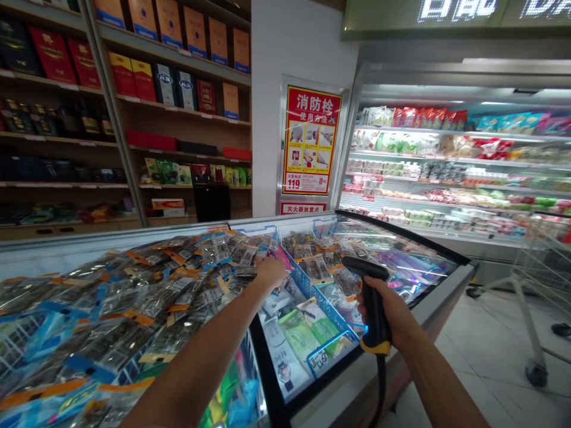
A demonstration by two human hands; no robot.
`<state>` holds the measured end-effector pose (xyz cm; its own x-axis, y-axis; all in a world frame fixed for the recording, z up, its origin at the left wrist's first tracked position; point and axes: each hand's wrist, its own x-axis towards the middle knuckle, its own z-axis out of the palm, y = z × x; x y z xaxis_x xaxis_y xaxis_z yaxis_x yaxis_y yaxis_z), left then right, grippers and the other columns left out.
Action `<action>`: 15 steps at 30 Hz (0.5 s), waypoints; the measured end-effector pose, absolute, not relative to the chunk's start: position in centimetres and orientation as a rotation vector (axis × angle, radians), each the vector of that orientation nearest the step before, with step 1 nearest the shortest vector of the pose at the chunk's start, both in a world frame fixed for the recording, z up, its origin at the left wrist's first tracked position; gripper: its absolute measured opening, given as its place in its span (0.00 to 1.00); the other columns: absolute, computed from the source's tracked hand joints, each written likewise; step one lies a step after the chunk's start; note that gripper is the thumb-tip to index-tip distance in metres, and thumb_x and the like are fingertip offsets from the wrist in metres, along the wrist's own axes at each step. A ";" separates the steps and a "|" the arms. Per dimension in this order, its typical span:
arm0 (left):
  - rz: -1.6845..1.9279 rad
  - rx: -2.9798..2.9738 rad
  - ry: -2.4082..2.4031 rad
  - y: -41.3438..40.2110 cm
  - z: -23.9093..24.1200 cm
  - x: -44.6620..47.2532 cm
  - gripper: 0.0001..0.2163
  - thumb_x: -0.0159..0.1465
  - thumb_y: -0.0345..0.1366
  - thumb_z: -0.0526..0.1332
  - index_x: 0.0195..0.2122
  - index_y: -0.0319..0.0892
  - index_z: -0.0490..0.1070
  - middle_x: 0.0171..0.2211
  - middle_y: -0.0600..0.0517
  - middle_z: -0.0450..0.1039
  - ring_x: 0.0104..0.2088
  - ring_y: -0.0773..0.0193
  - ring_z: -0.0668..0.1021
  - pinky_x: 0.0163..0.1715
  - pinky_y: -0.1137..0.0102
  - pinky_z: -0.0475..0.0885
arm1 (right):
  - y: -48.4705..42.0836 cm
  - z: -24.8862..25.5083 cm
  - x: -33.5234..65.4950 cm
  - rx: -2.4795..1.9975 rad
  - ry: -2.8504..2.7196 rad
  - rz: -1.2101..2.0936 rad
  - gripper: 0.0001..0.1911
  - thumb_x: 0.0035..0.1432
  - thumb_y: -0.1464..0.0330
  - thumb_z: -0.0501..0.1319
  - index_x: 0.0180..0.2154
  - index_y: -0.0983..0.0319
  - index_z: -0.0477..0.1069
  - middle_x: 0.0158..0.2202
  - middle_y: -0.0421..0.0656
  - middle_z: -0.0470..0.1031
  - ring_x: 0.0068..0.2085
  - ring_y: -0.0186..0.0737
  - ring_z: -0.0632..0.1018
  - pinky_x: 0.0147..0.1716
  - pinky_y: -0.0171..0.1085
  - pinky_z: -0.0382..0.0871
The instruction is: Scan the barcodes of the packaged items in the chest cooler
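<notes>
My right hand (388, 309) is wrapped round the grip of a black and yellow barcode scanner (375, 300), its head pointing left above the freezer's front edge. A cable hangs from the scanner's base. My left hand (270, 271) reaches into the chest freezer, among flat clear packets with dark contents (218, 249). A pink package (282, 257) lies right beside it. The left fingers are mostly hidden behind the back of the hand, so their grip does not show. Green and white bags (307, 324) lie in a blue wire basket (330, 306) between my arms.
A glass lid with a black frame (423, 252) covers the freezer's right part. Shelves of boxes (178, 89) stand behind left, with a red fire-hydrant poster (313, 139) beside them. A lit refrigerated display (446, 172) and a shopping cart (530, 279) are at the right.
</notes>
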<state>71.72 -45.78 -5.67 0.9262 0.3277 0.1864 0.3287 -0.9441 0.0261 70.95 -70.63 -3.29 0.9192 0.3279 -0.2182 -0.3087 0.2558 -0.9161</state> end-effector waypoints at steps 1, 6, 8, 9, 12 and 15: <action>-0.320 -3.082 -0.526 -45.8 -5.8 71.7 0.18 0.55 0.44 0.55 0.41 0.38 0.69 0.42 0.36 0.70 0.43 0.47 0.71 0.45 0.53 0.57 | -70.3 -3.4 70.8 -1.246 -0.023 0.445 0.09 0.48 0.63 0.58 0.25 0.63 0.65 0.14 0.37 0.66 0.14 0.30 0.66 0.10 0.29 0.60; -0.458 -3.138 -0.600 -45.3 -5.9 71.5 0.21 0.51 0.45 0.59 0.43 0.38 0.66 0.43 0.39 0.69 0.45 0.50 0.70 0.45 0.59 0.59 | -69.5 -3.7 70.5 -1.289 -0.032 0.459 0.09 0.48 0.63 0.58 0.26 0.63 0.66 0.14 0.36 0.66 0.14 0.30 0.66 0.10 0.29 0.60; -0.517 -3.162 -0.595 -44.8 -6.0 71.4 0.21 0.50 0.44 0.60 0.43 0.39 0.65 0.43 0.40 0.69 0.45 0.52 0.70 0.45 0.61 0.60 | -69.6 -3.8 70.5 -1.293 -0.029 0.460 0.09 0.48 0.63 0.58 0.26 0.64 0.66 0.14 0.36 0.66 0.14 0.30 0.66 0.09 0.29 0.60; -0.552 -3.166 -0.584 -44.5 -6.0 71.4 0.21 0.49 0.44 0.61 0.42 0.39 0.65 0.43 0.41 0.69 0.45 0.52 0.70 0.44 0.62 0.60 | -69.6 -3.8 70.6 -1.293 -0.028 0.460 0.09 0.48 0.63 0.58 0.26 0.63 0.65 0.14 0.37 0.66 0.14 0.30 0.66 0.10 0.29 0.60; -0.665 -3.149 -0.555 -43.9 -5.9 71.4 0.21 0.49 0.45 0.61 0.42 0.40 0.65 0.43 0.42 0.68 0.46 0.51 0.68 0.45 0.62 0.59 | -69.9 -3.7 70.8 -1.278 -0.019 0.460 0.10 0.49 0.63 0.57 0.24 0.63 0.64 0.14 0.37 0.66 0.14 0.30 0.66 0.10 0.29 0.60; -0.784 -3.095 -0.551 -43.6 -5.7 71.7 0.20 0.51 0.44 0.60 0.43 0.40 0.64 0.44 0.42 0.67 0.48 0.51 0.66 0.47 0.61 0.57 | -70.0 -3.6 70.9 -1.259 -0.013 0.462 0.09 0.50 0.63 0.57 0.24 0.63 0.64 0.14 0.37 0.66 0.14 0.30 0.66 0.10 0.29 0.60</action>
